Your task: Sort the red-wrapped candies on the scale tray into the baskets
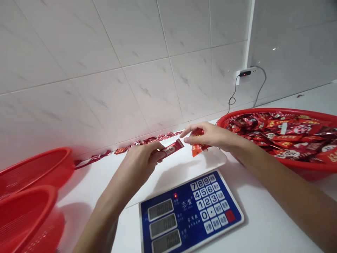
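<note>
My left hand (pixel 143 158) is closed, pinching one end of a small red wrapped candy (pixel 173 148) with pale lettering. To its right, my right hand (pixel 210 135) is curled around a few orange-red wrapped candies (pixel 197 149). Its thumb and index finger point toward the far end of the left hand's candy, with a small gap between. Both hands hover over the white pan (pixel 181 168) of a digital scale, whose blue panel (pixel 188 211) faces me. The displays appear to read zeros, and a red light glows on the panel.
A red basket (pixel 263 111) full of wrapped candies stands at the right. Two red baskets (pixel 56 156) are at the left edge. Several loose candies (pixel 121 150) lie along the tiled wall behind the scale. A wall socket (pixel 247 72) has cables hanging down.
</note>
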### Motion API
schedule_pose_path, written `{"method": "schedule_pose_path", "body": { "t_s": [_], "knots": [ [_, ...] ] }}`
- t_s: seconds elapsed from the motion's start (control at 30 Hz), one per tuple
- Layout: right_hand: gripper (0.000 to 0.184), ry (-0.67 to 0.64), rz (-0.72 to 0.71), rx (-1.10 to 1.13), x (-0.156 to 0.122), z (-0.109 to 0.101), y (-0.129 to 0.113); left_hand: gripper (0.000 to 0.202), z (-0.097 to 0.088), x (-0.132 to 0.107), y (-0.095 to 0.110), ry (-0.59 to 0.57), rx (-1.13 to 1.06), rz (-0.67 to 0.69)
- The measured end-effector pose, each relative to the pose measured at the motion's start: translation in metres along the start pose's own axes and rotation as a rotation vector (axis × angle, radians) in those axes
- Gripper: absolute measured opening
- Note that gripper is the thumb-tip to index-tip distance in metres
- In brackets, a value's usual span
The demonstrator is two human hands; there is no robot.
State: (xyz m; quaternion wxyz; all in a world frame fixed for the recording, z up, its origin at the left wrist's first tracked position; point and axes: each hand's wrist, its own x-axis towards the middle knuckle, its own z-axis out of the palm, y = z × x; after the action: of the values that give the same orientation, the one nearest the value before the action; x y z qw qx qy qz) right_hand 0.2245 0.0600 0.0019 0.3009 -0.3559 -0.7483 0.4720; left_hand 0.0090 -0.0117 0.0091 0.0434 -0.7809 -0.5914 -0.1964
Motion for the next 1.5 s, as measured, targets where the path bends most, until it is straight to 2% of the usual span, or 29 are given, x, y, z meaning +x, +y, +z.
{"method": "schedule_pose_path", "body": {
  "t_s": [0.1, 0.23, 0.33, 0.47, 0.57, 0.63, 0.8, 0.97, 1.13, 1.27, 1.37, 1.5],
  "knots": [
    [0.037, -0.069, -0.029, -0.026, 0.000, 0.002, 0.003, 0.024, 0.003, -0.001, 0.002, 0.027, 0.068, 0.011],
    [0.038, 0.033, -0.023, -0.010, 0.002, 0.001, 0.006, 0.014, 0.007, 0.001, -0.009, 0.046, 0.132, 0.056],
    [0.026, 0.062, -0.033, 0.134, 0.000, 0.003, 0.001, 0.011, 0.001, -0.001, -0.011, 0.074, -0.007, 0.037],
    [0.016, 0.130, -0.104, 0.273, -0.006, 0.015, -0.010, 0.022, -0.008, -0.009, 0.010, 0.161, -0.259, 0.031],
    [0.014, 0.082, -0.128, 0.307, -0.011, 0.026, -0.015, 0.023, -0.010, -0.013, 0.028, 0.136, -0.347, 0.077],
    [0.014, 0.049, -0.138, 0.333, -0.013, 0.029, -0.017, 0.017, -0.009, -0.015, 0.033, 0.163, -0.339, 0.103],
    [0.024, -0.016, -0.158, 0.313, -0.016, 0.028, -0.018, 0.013, -0.011, -0.016, 0.024, 0.244, -0.276, 0.105],
    [0.022, -0.010, -0.203, 0.236, -0.014, 0.026, -0.016, 0.010, -0.012, -0.014, 0.023, 0.278, -0.219, 0.081],
    [0.022, 0.049, -0.221, 0.132, -0.011, 0.027, -0.010, 0.014, -0.007, -0.012, 0.026, 0.232, -0.243, 0.058],
    [0.027, 0.147, -0.200, 0.106, 0.000, 0.025, 0.002, 0.016, 0.003, -0.004, 0.013, 0.186, -0.318, -0.032],
    [0.030, 0.232, -0.142, 0.205, 0.006, 0.019, 0.008, 0.017, 0.008, 0.001, -0.001, 0.187, -0.282, -0.091],
    [0.031, 0.235, -0.118, 0.354, 0.005, 0.016, 0.004, 0.019, 0.005, 0.000, -0.007, 0.114, -0.253, -0.124]
  ]
}}
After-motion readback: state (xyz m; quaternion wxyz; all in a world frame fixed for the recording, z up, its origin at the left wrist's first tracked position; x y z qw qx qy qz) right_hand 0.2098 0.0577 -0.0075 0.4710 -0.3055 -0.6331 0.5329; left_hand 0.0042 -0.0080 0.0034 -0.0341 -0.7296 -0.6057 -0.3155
